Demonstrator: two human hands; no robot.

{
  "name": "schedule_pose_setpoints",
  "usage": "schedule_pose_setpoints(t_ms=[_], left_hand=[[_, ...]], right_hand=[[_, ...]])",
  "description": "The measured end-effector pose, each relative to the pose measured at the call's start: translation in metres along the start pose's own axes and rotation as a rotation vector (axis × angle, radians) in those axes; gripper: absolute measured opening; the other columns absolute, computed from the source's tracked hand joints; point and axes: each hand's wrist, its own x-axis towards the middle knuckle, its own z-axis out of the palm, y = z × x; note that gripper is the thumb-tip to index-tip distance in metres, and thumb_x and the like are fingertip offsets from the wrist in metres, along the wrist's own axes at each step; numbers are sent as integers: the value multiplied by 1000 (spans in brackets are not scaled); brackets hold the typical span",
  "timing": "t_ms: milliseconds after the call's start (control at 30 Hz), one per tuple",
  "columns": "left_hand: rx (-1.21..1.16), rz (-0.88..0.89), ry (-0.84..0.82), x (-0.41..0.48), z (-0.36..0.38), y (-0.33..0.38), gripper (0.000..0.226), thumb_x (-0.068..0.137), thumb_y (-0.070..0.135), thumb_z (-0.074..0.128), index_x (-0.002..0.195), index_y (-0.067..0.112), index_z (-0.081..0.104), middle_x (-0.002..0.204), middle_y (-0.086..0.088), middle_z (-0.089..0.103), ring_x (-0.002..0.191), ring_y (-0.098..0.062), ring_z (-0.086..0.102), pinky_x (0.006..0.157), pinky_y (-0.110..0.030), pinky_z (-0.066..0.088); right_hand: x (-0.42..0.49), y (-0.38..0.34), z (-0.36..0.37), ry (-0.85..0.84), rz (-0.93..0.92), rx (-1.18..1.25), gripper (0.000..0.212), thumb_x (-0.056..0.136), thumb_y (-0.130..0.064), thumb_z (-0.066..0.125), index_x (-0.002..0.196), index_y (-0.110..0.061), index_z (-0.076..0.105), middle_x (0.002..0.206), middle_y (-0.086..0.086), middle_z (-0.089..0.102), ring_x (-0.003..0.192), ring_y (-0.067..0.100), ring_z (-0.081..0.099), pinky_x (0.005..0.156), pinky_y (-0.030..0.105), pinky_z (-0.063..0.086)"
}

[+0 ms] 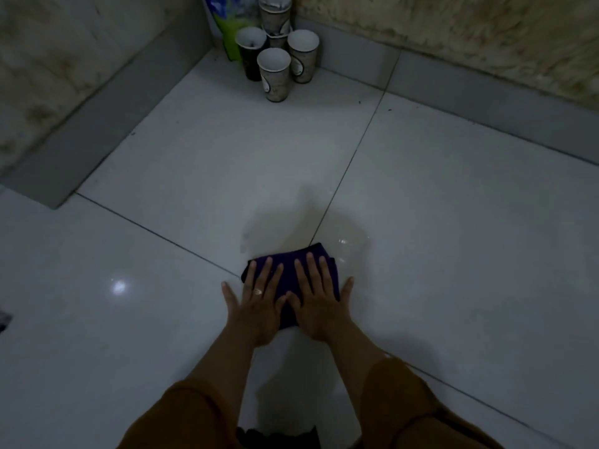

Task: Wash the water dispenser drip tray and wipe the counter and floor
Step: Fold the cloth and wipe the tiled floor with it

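Purple cloth (291, 264) flat on white tile floor (453, 238), at grout joint, lower centre. Left hand (259, 303) and right hand (319, 306) palm-down on cloth, side by side, thumbs touching; fingers (267, 265) spread flat, gripping nothing. Ring (258, 291) on left hand. Wet patch (343, 234) just beyond cloth. Brown sleeves (395, 393) on forearms. Paper cups (274, 74) clustered in far corner by green bag (231, 27), well apart.

Dim, bluish light leaves the white floor tiles (453, 254) grey, with one small glare spot (118, 286) left of the purple cloth (288, 264), a soft shadow beyond it, and walls bowed at the edges.
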Motion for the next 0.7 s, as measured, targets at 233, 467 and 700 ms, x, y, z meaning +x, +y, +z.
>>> schedule_pose_setpoints(t_ms=[233,467,700], left_hand=[[-3,3,-28,-23,14,-10,58,101,44,8,148,28,-22,154,6,-32,141,-18,-33,109,-61,-17],[-8,-33,17,28,-28,-28,57,101,46,9,148,31,-19,155,8,-31,142,-18,-32,109,-61,-17],[-81,-105,108,120,-104,-63,57,100,48,11,149,35,-17,156,11,-28,142,-17,-31,110,-61,-15]], right_hand=[[-17,-9,18,-5,-30,-14,105,36,-72,-48,131,-29,-36,138,-4,-45,131,13,-39,106,61,-20],[43,-25,-26,-42,-62,-77,63,99,-52,12,147,-30,-23,151,-5,-38,141,17,-33,106,60,-23],[156,-60,-97,-47,-123,-98,65,98,-54,14,148,-31,-20,154,-5,-34,142,17,-32,109,63,-19]])
